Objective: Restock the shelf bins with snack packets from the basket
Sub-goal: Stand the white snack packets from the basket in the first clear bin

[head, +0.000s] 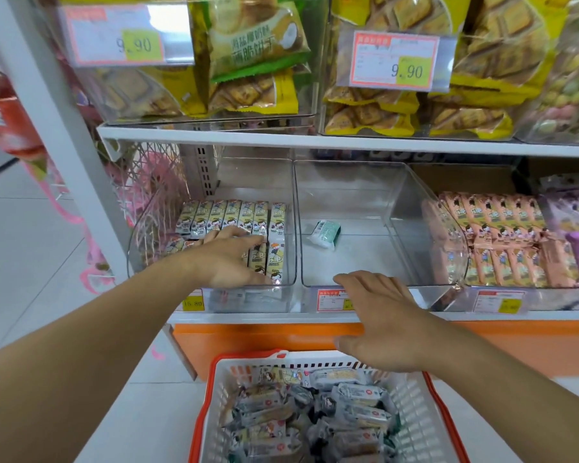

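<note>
Right, the left hand (229, 259) was down inside the left clear bin (211, 295), fingers flat on the rows of yellow snack packets (234, 213), pressing rather than gripping. Meanwhile the right hand (378, 319) hovered with fingers spread and loose, holding nothing, just over the front lip of the middle bin (365, 202). That bin held one lone green-and-white packet (326, 232). Down below sat the white basket (418, 426) with its orange rim, heaped with wrapped packets (315, 409), on the floor before the shelf (281, 139).
</note>
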The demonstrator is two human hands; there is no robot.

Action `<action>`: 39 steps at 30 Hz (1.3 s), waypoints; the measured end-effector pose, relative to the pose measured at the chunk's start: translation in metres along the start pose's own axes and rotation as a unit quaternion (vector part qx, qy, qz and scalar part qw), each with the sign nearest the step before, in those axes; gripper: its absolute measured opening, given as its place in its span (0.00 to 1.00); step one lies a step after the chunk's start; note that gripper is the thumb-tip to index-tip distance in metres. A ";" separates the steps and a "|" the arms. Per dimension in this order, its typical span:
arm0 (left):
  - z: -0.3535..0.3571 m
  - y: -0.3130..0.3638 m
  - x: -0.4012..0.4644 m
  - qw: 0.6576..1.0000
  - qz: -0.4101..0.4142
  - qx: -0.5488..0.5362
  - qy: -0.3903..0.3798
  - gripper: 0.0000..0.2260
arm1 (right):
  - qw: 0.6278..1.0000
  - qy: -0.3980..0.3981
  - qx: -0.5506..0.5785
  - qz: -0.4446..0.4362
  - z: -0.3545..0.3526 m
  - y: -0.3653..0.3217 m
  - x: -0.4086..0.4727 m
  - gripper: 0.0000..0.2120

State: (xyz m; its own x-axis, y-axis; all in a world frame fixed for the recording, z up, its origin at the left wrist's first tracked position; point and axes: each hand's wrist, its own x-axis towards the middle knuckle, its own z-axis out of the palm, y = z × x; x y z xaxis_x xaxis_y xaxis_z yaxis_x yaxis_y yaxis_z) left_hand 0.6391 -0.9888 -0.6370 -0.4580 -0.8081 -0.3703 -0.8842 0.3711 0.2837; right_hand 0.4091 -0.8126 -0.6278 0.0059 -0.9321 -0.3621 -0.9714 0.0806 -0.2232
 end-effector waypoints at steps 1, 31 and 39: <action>0.000 -0.001 -0.005 1.000 0.001 -0.018 0.009 0.40 | 1.000 0.001 0.001 0.000 0.000 -0.001 -0.001 0.45; 0.188 -0.019 -0.178 0.986 -0.049 0.002 -0.158 0.23 | 0.977 -0.166 -0.131 0.037 0.233 0.010 -0.062 0.35; 0.196 -0.018 -0.164 0.985 -0.058 0.043 -0.158 0.22 | 0.974 -0.175 -0.110 0.089 0.242 0.037 -0.042 0.19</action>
State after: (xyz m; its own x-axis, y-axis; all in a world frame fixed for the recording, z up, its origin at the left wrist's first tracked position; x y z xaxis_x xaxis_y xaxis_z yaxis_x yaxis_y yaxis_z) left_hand 0.7122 -0.7729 -0.7550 -0.3468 -0.6699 -0.6565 -0.9306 0.3331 0.1517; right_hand 0.4309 -0.6849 -0.8402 -0.1250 -0.7289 -0.6731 -0.9915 0.1165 0.0579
